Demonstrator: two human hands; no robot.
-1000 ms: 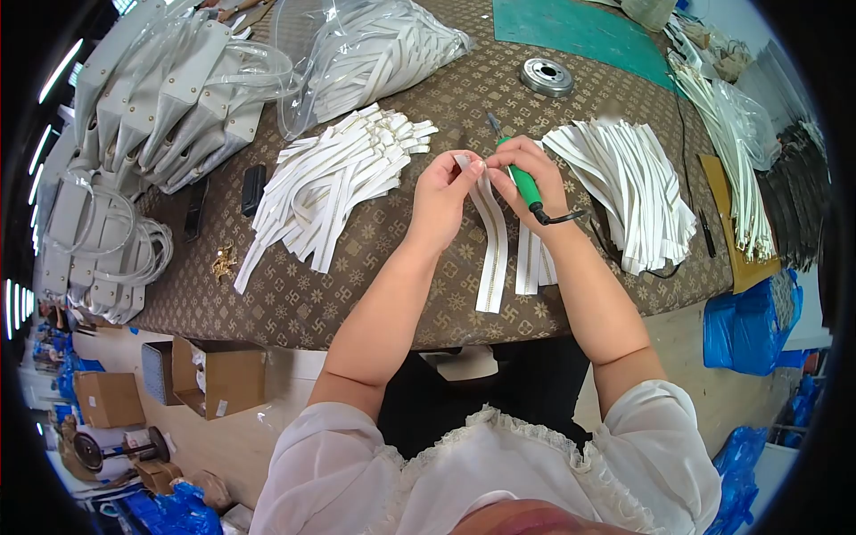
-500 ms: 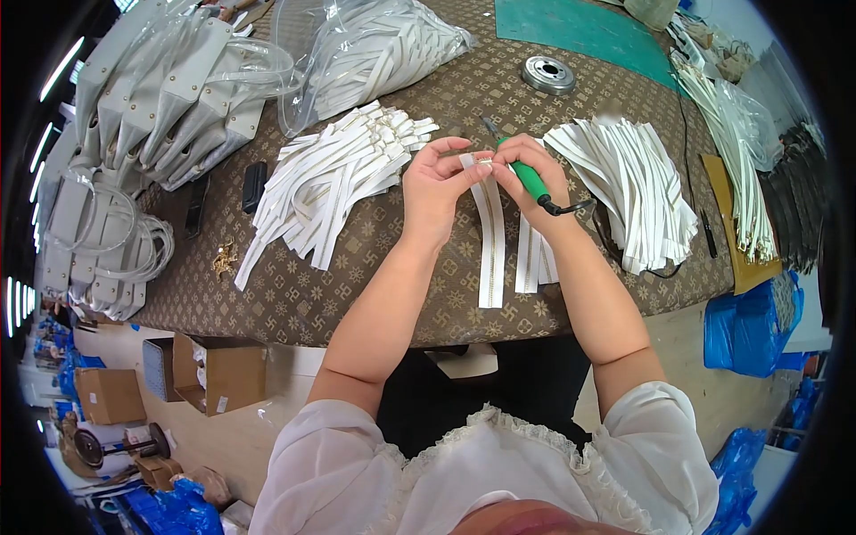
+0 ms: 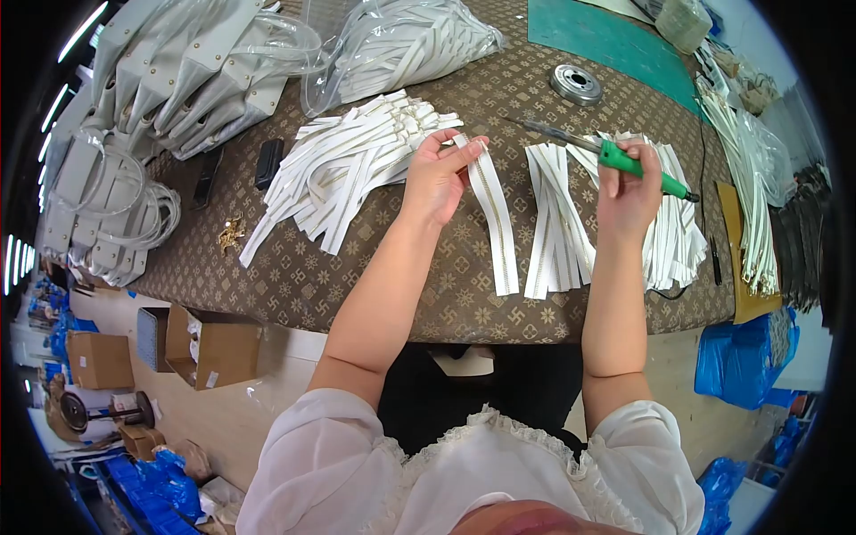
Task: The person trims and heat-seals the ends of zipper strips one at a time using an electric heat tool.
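Note:
A white zipper (image 3: pixel 493 223) with metal teeth hangs from my left hand (image 3: pixel 435 178), its upper end pinched between thumb and fingers and its lower end lying on the cloth. My right hand (image 3: pixel 628 198) grips a green-handled soldering iron (image 3: pixel 621 159) with a long metal shaft whose tip points left. Beneath that shaft lie several white zippers (image 3: pixel 560 232), partly crossed. A larger pile of zippers (image 3: pixel 334 169) lies to the left of my left hand. Another zipper pile (image 3: pixel 682 227) is behind and to the right of my right hand.
The patterned tablecloth (image 3: pixel 392 285) carries a round metal disc (image 3: pixel 576 85), a green mat (image 3: pixel 615 45), a black case (image 3: pixel 269 163) and small gold parts (image 3: pixel 231 234). White handbags (image 3: pixel 196 71) crowd the left, beside a clear bag of zippers (image 3: pixel 419 45).
My right hand has moved right, away from my left hand, and the soldering iron now lies across it with its tip leftward. My left hand still pinches the zipper.

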